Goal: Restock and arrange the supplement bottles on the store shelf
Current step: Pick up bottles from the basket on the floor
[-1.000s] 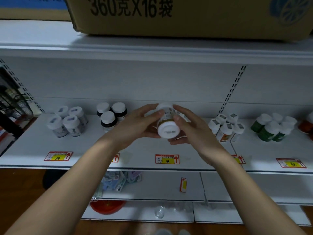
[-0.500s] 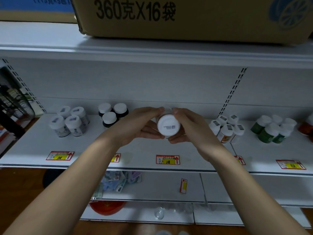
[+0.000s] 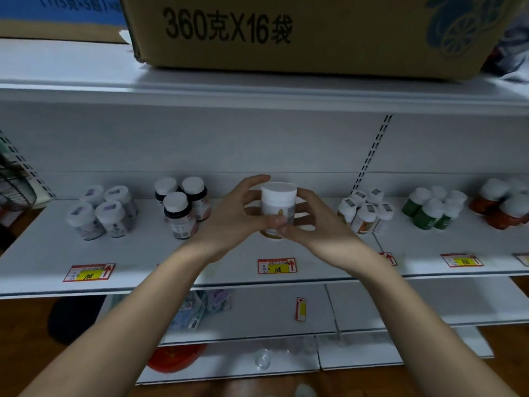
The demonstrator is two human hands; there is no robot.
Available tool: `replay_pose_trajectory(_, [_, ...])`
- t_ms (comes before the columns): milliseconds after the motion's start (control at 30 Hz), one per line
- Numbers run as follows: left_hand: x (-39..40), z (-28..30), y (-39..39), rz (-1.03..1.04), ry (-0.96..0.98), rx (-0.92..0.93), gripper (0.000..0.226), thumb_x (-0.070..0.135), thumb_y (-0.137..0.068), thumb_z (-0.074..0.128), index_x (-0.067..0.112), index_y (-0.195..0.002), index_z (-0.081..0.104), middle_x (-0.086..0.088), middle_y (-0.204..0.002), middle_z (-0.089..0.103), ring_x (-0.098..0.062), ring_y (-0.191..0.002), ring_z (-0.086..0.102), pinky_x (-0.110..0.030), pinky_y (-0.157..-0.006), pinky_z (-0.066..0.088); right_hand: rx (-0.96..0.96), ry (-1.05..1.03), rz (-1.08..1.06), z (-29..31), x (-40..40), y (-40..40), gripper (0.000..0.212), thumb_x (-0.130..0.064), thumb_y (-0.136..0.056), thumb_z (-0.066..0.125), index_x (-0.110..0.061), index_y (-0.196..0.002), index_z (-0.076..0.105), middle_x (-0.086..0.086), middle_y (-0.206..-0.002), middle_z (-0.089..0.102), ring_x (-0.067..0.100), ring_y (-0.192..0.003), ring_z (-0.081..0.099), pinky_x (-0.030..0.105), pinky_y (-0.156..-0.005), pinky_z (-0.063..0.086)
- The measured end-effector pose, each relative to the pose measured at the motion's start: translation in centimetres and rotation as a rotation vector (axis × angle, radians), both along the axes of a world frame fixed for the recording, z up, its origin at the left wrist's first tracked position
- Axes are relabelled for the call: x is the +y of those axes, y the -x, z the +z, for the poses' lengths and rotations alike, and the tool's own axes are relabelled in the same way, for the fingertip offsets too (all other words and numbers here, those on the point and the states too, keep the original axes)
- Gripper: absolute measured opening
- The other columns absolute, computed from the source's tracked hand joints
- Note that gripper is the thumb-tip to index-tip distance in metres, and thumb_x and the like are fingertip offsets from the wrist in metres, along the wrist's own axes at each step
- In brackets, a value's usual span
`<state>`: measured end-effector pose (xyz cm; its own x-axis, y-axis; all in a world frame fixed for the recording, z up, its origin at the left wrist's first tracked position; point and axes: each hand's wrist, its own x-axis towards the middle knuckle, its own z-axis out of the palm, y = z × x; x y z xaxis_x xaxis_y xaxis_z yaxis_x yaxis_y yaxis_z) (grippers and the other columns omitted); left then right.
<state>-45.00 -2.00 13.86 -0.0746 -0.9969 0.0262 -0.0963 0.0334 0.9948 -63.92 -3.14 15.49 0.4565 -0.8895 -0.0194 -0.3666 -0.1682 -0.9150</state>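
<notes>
Tipped with its cap toward the camera half a second ago, the white-capped bottle [image 3: 278,209] now stands upright, long axis vertical, over the bare middle of the shelf [image 3: 137,253]. Left hand [image 3: 229,217] curls round it from 9 o'clock, right hand [image 3: 315,224] from 3 o'clock, equally near. Setting it down looks like a short lowering toward 6 o'clock, between the dark bottles [image 3: 180,207] and the orange-labelled cluster [image 3: 365,214].

My one head camera looks forward and slightly down at the shelf [image 3: 143,253], close, price tag [image 3: 277,265] toward 6 o'clock.
</notes>
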Motion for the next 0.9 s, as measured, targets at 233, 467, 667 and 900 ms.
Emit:
replay_pose_trajectory(233, [-0.7, -0.3, 2.2, -0.084, 0.05, -0.074, 0.059, 0.01, -0.076, 0.083, 0.028, -0.126, 0.057, 0.014, -0.123, 0.064, -0.005, -0.107, 0.066, -0.024, -0.087, 0.056, 0.267, 0.072, -0.224, -1.0, 1.5, 5.2, 0.04, -0.044, -0.093, 0.06, -0.038, -0.131, 0.05, -0.015, -0.111, 0.061, 0.001, -0.102, 0.059, 0.02, -0.081, 0.045])
replay_pose_trajectory(467, [-1.5, -0.7, 11.2, -0.288, 0.082, -0.084, 0.064, 0.02, -0.071, 0.088, 0.028, -0.127, 0.057, 0.01, -0.124, 0.064, -0.011, -0.113, 0.063, -0.036, -0.098, 0.053, 0.688, 0.285, -0.578, -2.6, 3.4, 13.7, 0.016, -0.044, -0.093, 0.056, -0.028, -0.091, 0.059, -0.006, -0.087, 0.068, 0.026, -0.089, 0.064, 0.039, -0.073, 0.052])
replay_pose_trajectory(667, [0.1, -0.5, 23.3, -0.517, 0.149, -0.054, 0.068, 0.033, -0.057, 0.088, 0.037, -0.115, 0.054, 0.006, -0.119, 0.066, -0.012, -0.11, 0.063, -0.027, -0.095, 0.052, 0.817, 0.207, -0.823, -2.9, 8.8, 23.5, 0.028, -0.047, -0.095, 0.047, -0.024, -0.085, 0.056, -0.003, -0.082, 0.063, 0.027, -0.085, 0.06, 0.037, -0.067, 0.047])
replay_pose_trajectory(900, [5.5, -2.3, 40.3, -0.787, 0.13, -0.066, 0.06, 0.007, -0.074, 0.086, 0.036, -0.114, 0.051, 0.0, -0.122, 0.064, -0.013, -0.108, 0.062, -0.022, -0.088, 0.052, 0.794, 0.05, -1.11, -4.6, 19.6, 36.7, 0.03, -0.047, -0.096, 0.047, -0.024, -0.079, 0.057, -0.003, -0.075, 0.063, 0.026, -0.074, 0.06, 0.035, -0.063, 0.047])
